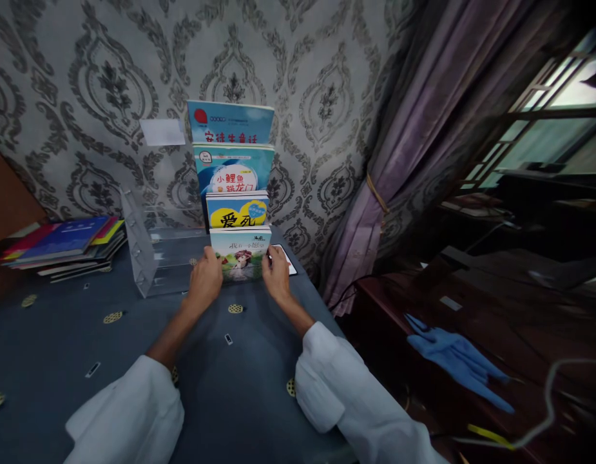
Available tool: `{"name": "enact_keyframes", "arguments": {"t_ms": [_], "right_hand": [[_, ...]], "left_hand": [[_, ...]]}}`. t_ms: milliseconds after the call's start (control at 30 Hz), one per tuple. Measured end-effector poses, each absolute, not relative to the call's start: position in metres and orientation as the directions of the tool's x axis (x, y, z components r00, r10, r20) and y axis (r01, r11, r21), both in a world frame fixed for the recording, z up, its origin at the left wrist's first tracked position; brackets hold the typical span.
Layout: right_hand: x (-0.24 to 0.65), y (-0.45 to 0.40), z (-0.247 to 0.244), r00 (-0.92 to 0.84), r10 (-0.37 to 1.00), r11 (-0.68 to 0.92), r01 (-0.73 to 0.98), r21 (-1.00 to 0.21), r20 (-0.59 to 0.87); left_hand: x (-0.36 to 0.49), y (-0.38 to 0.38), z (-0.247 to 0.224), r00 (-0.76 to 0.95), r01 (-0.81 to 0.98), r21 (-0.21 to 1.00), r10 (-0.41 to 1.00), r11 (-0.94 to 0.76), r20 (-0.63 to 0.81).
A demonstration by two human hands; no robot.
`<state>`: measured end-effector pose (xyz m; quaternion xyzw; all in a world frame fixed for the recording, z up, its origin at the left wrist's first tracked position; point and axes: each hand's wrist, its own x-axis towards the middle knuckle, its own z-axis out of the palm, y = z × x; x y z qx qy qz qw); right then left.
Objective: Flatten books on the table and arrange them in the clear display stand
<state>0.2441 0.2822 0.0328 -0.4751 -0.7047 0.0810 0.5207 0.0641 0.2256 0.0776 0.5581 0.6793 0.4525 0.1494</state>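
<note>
My left hand is closed on the left edge of a small book with a girl on its green and pale blue cover. On the book's right edge, my right hand grips it as well. The book stands upright at the front of a clear tiered display rack. Behind it, rising in steps, are a blue-and-yellow book, a blue book with a white oval and a tall teal book. The lower parts of these rear books are hidden.
A pile of books and folders lies on the dark tablecloth at left. A white label is on the rack's upper left. Right of the books lies a phone-like device. A purple curtain and a blue glove are farther right.
</note>
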Motion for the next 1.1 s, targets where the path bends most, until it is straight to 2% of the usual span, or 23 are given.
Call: {"name": "enact_keyframes", "arguments": {"t_ms": [267,400,533,633,967,1100], "right_hand": [[0.243,0.284,0.034,-0.002,0.749,0.518,0.625,-0.584,0.662],[0.244,0.285,0.037,-0.017,0.737,0.519,0.654,-0.550,0.676],[0.245,0.288,0.038,-0.033,0.718,0.523,0.684,-0.509,0.695],[0.246,0.289,0.038,-0.041,0.710,0.499,0.734,-0.461,0.703],[0.247,0.285,0.040,-0.083,0.699,0.436,0.837,-0.331,0.710],[0.247,0.285,0.042,-0.084,0.717,0.421,0.844,-0.334,0.692]], "left_hand": [[0.066,0.229,0.075,-0.293,0.725,0.688,0.887,-0.038,0.358],[0.067,0.231,0.073,-0.212,0.853,0.521,0.894,-0.028,0.395],[0.067,0.231,0.074,-0.166,0.945,0.325,0.914,0.039,0.371],[0.067,0.230,0.077,-0.150,0.970,0.233,0.923,0.068,0.353],[0.068,0.227,0.085,-0.152,0.974,0.205,0.943,0.093,0.297],[0.068,0.227,0.084,-0.154,0.974,0.207,0.942,0.094,0.297]]}}
